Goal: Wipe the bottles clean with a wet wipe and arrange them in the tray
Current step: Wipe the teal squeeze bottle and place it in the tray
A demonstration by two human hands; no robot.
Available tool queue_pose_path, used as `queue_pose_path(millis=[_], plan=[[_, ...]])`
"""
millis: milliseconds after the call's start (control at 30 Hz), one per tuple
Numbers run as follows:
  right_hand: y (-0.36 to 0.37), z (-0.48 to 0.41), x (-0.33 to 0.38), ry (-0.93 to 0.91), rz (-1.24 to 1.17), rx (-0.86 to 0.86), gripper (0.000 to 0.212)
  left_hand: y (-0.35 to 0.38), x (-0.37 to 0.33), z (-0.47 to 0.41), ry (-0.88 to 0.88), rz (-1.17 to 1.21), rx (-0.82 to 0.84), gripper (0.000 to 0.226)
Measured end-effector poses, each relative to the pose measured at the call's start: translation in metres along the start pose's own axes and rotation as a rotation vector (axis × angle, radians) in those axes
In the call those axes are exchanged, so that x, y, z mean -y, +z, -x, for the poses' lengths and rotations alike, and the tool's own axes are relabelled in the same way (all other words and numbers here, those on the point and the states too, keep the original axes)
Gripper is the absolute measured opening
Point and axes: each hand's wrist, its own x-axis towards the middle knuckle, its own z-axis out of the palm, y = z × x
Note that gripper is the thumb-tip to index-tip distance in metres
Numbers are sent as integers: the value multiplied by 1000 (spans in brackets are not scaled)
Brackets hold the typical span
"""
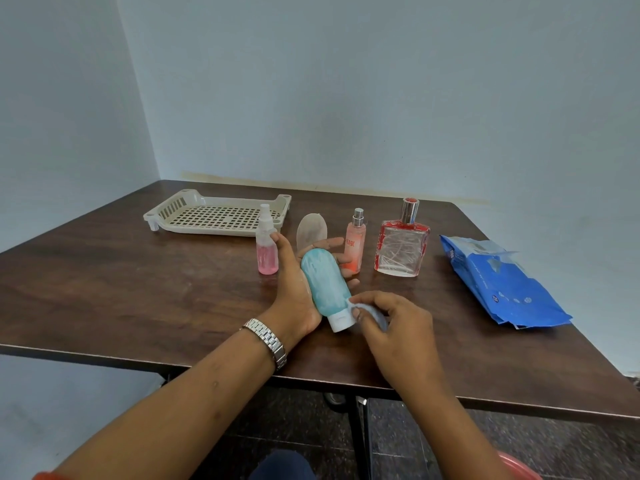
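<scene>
**Hands.** The left hand (294, 289) cradles the teal squeeze tube (325, 282) across its palm. Its fingers curl round the far side and the thumb is raised clear. The tube's white cap (341, 322) points back toward the person. The right hand (398, 327) pinches a folded wet wipe (372, 311) between thumb and fingers and presses it to the tube's shoulder, just above the cap. A steel wristwatch (268, 341) sits on the left wrist.

**Handling, assessed.** The tube looks soft-walled, light and likely to give under pressure. Once wiped it will probably be slick. It is best held at mid-body with the palm beneath, or at the stiffer shoulder and cap. Whether the cap is latched cannot be told, so a hard squeeze is inadvisable.

**Beyond the left hand.**
- A pink spray bottle (266, 251) stands upright just past the thumb; contact cannot be confirmed.
- A translucent oval item (311, 230) stands behind the fingertips and cannot be identified.
- A beige slotted tray (166, 211) lies further off. Every bottle named here stands outside it.

**Beyond the right hand.**
- A slim orange perfume spray (355, 244) stands upright.
- Beside it is a square glass perfume bottle (401, 249) with red trim. It is judged heavier and breakable, and best gripped across its flat faces.
- A blue wipe pack (502, 289) lies well off to that hand's outer side.

Everything rests on the brown table (138, 289).
</scene>
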Motion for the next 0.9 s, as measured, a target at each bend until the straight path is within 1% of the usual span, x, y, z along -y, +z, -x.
queue_pose_path(millis=[133, 300, 467, 533, 667, 733, 900], plan=[[1, -2, 5, -34, 12, -25, 18, 0, 1, 0, 8, -28, -11, 101], [9, 12, 7, -266, 172, -8, 18, -2, 1, -1, 25, -34, -26, 102], [2, 1, 6, -158, 96, -31, 17, -2, 2, -1, 49, -23, -27, 100], [7, 2, 9, -206, 136, -27, 17, -2, 2, -1, 48, -14, -41, 99], [16, 16, 10, -362, 291, -2, 20, -3, 1, -2, 33, -9, -46, 101], [13, 17, 7, -402, 312, -11, 19, -3, 1, -2, 34, -7, -50, 101], [7, 2, 6, -279, 215, -9, 18, 0, 2, 1, 79, -26, -56, 96]])
